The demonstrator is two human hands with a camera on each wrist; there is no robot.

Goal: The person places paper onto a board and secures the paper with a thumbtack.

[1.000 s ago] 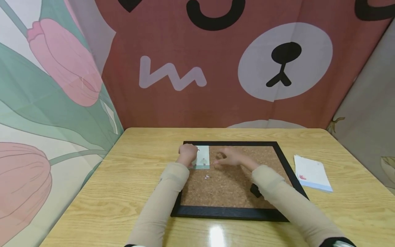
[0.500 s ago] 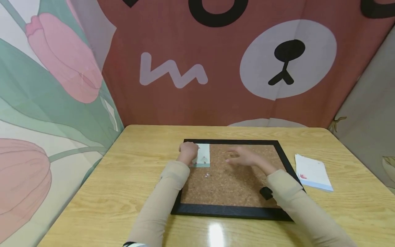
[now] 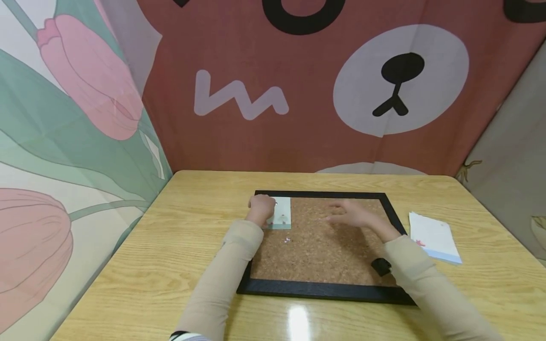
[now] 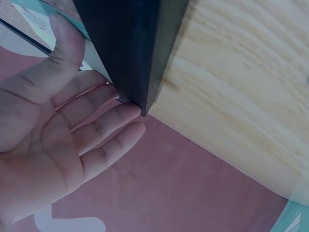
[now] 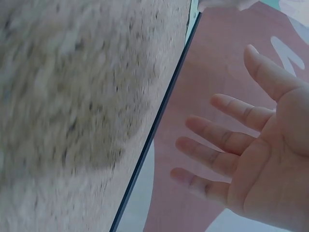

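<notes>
A corkboard (image 3: 324,255) with a black frame lies on the wooden table. At its far left corner is a pale green printed paper sheet (image 3: 282,218), with a small spot near its top. My left hand (image 3: 261,208) rests over that corner and covers part of the sheet. In the left wrist view the fingers (image 4: 104,128) are nearly straight against the frame, and the thumb (image 4: 67,43) lies by the paper. Above the board's right half hovers my right hand (image 3: 351,214), its fingers spread and holding nothing. Small shiny pieces (image 3: 287,240), too small to identify, lie on the cork below the sheet.
A stack of white paper sheets (image 3: 432,237) with a blue lower band lies on the table (image 3: 192,227) right of the board. A black device (image 3: 381,266) sits at my right wrist. Printed curtains (image 3: 307,142) hang behind and beside the table.
My right hand has moved right across the corkboard, away from the paper sheet, with its fingers spreading. My left hand has stayed at the corner. The head view has tilted slightly.
</notes>
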